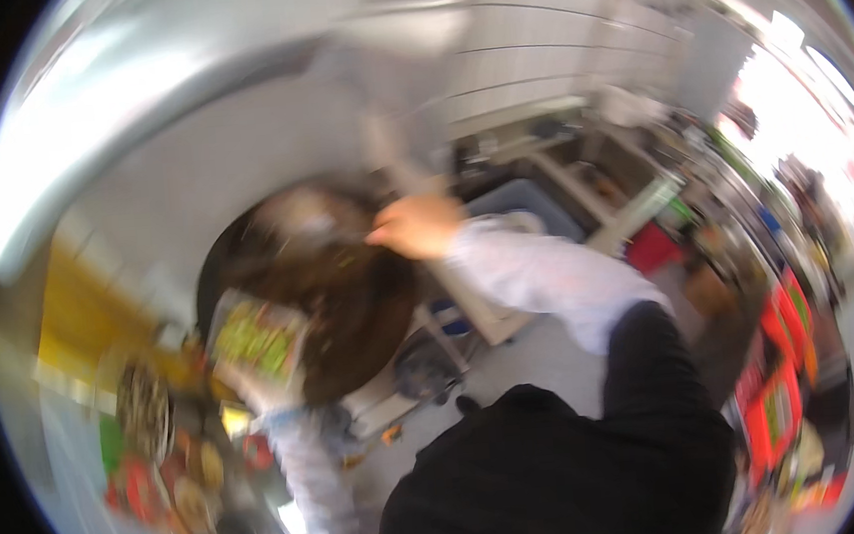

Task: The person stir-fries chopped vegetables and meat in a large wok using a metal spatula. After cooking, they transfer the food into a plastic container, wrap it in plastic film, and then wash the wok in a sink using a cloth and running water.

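Note:
My left hand (244, 387) holds a clear plastic container (300, 356) tilted over the left side of a large dark wok (357, 340). Chopped green vegetables (256, 337) with some reddish pieces fill the container. Over the wok's right rim is my right hand (420, 226), its fingers closed. It seems to grip a thin utensil that reaches into the wok, but motion blur hides its shape. A pale blurred patch (307, 220) shows at the wok's far side; what it is I cannot tell.
A steel wall (199, 149) rises behind the wok, with blurred reflections. At right are a grey-blue tub (527, 202) and a sink-like counter (600, 170). Bowls of ingredients (195, 481) crowd the lower left. Red-orange baskets (773, 413) stand at far right.

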A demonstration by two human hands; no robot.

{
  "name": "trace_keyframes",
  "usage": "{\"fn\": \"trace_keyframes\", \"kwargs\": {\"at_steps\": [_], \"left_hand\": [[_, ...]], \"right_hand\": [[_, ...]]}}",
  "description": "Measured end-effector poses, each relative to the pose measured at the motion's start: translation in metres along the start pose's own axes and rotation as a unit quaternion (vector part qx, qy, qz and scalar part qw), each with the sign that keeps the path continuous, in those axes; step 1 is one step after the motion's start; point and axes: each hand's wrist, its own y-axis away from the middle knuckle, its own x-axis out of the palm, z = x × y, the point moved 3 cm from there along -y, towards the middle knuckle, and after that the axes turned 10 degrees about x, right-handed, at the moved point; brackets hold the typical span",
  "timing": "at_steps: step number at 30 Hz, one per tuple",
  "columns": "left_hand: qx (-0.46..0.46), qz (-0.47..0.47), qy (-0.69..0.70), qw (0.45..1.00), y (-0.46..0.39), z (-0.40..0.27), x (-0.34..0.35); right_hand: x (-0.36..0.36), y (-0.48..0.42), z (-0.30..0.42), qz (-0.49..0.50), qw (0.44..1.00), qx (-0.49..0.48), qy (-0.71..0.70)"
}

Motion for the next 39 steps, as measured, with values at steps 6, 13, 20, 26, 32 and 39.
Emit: {"fn": "trace_keyframes", "kwargs": {"at_steps": [6, 13, 20, 26, 32, 39], "left_hand": [[-0.059, 0.033, 0.191, 0.979, 0.049, -0.017, 0.015], [0.031, -0.054, 0.047, 0.997, 0.129, -0.036, 0.015], [0.127, -0.218, 0.08, 0.964, 0.221, -0.062, -0.044], [0.125, -0.249, 0.11, 0.954, 0.217, -0.046, -0.048], [0.146, -0.244, 0.095, 0.954, 0.218, -0.046, -0.057], [0.123, -0.193, 0.141, 0.963, 0.21, -0.049, -0.035]], "right_hand": [[0.05, -0.063, 0.069, -0.109, 0.941, -0.153, 0.281], [0.118, -0.04, 0.16, -0.158, 0.902, -0.25, 0.314], [0.077, 0.044, 0.148, -0.16, 0.847, -0.367, 0.351], [0.108, -0.039, 0.13, -0.168, 0.795, -0.307, 0.496], [0.1, 0.018, 0.15, -0.11, 0.793, -0.381, 0.463], [0.091, -0.023, 0.164, -0.073, 0.77, -0.345, 0.532]]}}
